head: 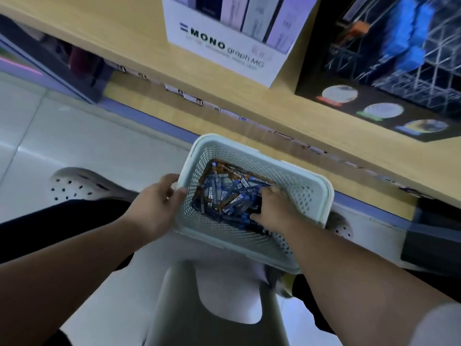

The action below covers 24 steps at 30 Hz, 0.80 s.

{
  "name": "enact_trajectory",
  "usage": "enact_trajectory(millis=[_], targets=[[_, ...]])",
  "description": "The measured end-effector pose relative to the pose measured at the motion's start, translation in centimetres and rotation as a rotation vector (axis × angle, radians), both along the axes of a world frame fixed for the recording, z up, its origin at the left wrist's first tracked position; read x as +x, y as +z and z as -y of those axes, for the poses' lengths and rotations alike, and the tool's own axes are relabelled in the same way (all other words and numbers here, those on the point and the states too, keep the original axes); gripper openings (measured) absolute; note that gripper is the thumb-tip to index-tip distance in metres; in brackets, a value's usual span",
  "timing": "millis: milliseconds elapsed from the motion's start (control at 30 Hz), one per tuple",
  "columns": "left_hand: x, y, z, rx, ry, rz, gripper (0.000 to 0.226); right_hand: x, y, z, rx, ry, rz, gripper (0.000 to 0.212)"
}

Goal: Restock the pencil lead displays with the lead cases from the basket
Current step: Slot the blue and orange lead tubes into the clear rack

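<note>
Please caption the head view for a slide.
Left hand grips the basket; right hand reaches among the lead cases.

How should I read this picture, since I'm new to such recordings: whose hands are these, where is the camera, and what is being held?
There is no machine here. A person is working with two bare hands, and the single camera sits on their head, looking forward and down, so you see their own arms reaching away from you.

The left hand grips the rim of a pale perforated basket, which seems to sit on a pale stool. The right hand is down inside the basket among a heap of blue lead cases. The picture is too blurred to tell if it has grasped any.

Above is a wooden shelf with a white MONO graph display box.
</note>
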State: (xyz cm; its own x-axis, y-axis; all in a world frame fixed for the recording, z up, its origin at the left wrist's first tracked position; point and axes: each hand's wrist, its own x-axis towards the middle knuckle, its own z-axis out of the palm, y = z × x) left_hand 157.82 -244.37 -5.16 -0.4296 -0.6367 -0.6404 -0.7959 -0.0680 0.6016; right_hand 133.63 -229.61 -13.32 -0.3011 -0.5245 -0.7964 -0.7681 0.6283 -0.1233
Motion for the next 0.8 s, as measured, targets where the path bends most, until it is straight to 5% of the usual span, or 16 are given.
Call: enact_trajectory(millis=[533,800], targets=[[-1.3,-2.4,-2.0,-0.35,0.038,-0.011,0.02,1.0,-1.7,-0.4,0.037,0.116,-0.012,0.089],[-1.3,-2.8,-1.2,-0.412,0.026,-0.003,0.021,2.2,-1.0,-0.6,0.048,0.075,0.022,0.113]])
